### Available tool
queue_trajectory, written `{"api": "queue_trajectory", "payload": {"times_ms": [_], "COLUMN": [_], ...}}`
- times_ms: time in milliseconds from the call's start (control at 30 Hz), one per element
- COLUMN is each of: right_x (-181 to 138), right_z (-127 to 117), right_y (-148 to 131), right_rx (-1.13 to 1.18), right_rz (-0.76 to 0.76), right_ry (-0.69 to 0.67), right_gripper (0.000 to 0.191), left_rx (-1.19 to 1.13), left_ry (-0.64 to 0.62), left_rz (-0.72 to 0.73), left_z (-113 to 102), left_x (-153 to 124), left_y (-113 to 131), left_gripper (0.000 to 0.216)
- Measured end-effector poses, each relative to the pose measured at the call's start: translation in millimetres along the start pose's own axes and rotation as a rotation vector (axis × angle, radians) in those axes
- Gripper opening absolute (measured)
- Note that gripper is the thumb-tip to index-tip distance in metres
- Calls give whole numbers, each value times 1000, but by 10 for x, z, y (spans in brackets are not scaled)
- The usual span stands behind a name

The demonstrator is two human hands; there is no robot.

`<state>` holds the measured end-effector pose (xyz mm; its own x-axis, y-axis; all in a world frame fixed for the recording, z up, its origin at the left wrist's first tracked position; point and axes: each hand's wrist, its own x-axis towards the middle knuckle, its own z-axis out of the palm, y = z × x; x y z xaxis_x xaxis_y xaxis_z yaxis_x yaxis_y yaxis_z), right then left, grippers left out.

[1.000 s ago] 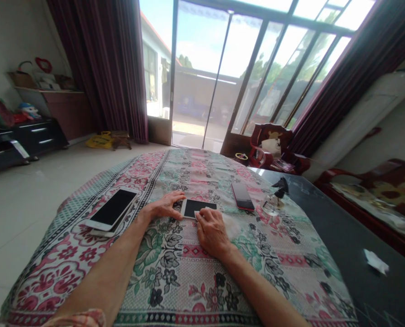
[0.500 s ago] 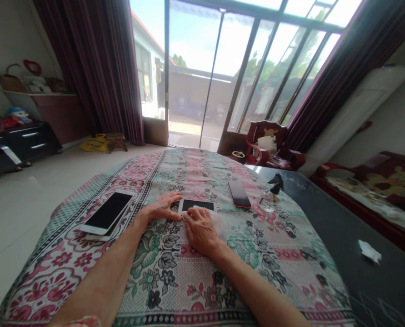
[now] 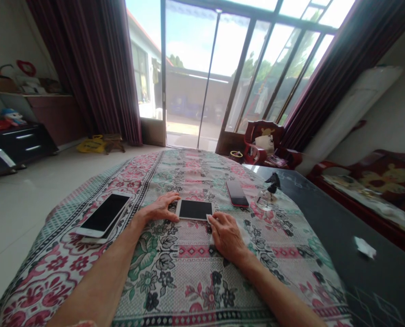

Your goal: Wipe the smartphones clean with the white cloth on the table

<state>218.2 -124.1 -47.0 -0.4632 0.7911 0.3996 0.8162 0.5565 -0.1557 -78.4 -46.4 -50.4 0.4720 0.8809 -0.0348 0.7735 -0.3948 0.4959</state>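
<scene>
A white smartphone [image 3: 195,210] with a dark screen lies sideways on the patterned tablecloth [image 3: 195,272]. My left hand [image 3: 160,208] holds its left end, with the thumb at the near corner and the fingers at the far one. At the near right corner of the phone is my right hand [image 3: 227,234], its fingers closed on a white tissue [image 3: 209,219] that is mostly hidden under the hand. Left of my left forearm, a larger white phone [image 3: 105,213] rests on top of another white phone [image 3: 92,239]. A red-edged phone [image 3: 237,194] lies beyond my right hand.
A clear glass container [image 3: 265,200] with a black bird-like top [image 3: 273,182] stands at the right on the cloth. Farther right, a crumpled white tissue [image 3: 365,247] sits on the dark tabletop [image 3: 345,227]. Beyond the table are a red wooden chair [image 3: 262,136] and glass doors [image 3: 195,81].
My right hand has slid right with the tissue, from over the phone's screen to its right corner, uncovering the screen. My left hand keeps its hold on the left end.
</scene>
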Motion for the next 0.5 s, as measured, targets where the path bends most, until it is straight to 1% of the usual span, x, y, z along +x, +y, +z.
{"api": "queue_trajectory", "payload": {"times_ms": [200,367,500], "right_x": [162,332,447], "right_z": [-7,36,68], "right_y": [84,222,270], "right_rx": [-30,-52,-73], "right_rz": [-1,47,92], "right_ry": [-43,-61,-72], "right_gripper": [32,32,31], "left_rx": [20,1,-13], "left_ry": [-13,-15,-5], "left_rz": [-15,-17,-7], "left_z": [-8,-13,7], "left_x": [-5,-10,0], "left_y": [12,6,-35], "left_gripper": [84,85,84]}}
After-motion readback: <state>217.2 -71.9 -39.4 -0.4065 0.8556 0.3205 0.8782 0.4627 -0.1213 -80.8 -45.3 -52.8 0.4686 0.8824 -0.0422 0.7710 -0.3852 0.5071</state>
